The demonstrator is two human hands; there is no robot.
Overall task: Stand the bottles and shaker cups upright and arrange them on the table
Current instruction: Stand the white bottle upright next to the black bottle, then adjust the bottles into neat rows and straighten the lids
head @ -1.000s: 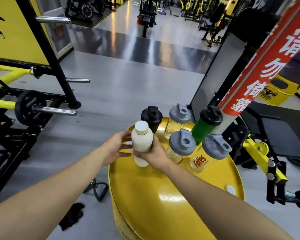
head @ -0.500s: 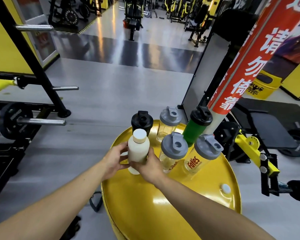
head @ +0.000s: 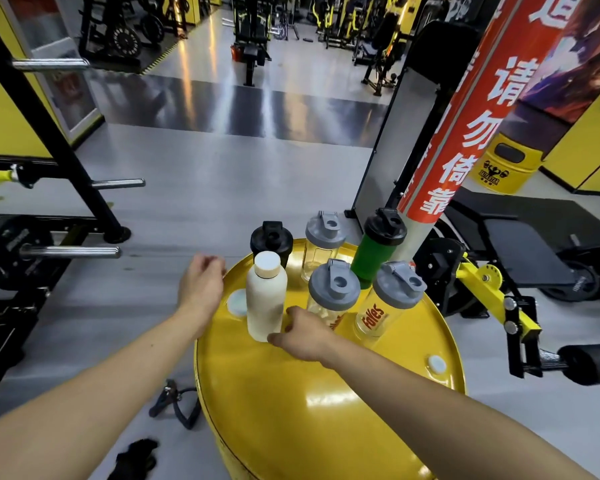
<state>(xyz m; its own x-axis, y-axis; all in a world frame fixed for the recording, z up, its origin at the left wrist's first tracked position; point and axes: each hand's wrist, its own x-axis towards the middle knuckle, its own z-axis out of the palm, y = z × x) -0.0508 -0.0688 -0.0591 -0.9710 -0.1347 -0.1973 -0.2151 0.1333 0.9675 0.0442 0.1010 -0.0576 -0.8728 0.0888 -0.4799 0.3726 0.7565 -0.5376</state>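
Fingers of the right hand are curling loosely beside the base of the white bottle, thumb tip just touching or nearly touching its foot, gripping nothing. The left hand is hovering off the bottle's left side, fingers half bent and empty, over the rim of the yellow drum top. White bottle is standing upright, long axis vertical, cap pointing up, near the drum's far left edge. Behind and to its right, five shaker cups are standing upright: black, clear, green, and two grey-lidded ones.
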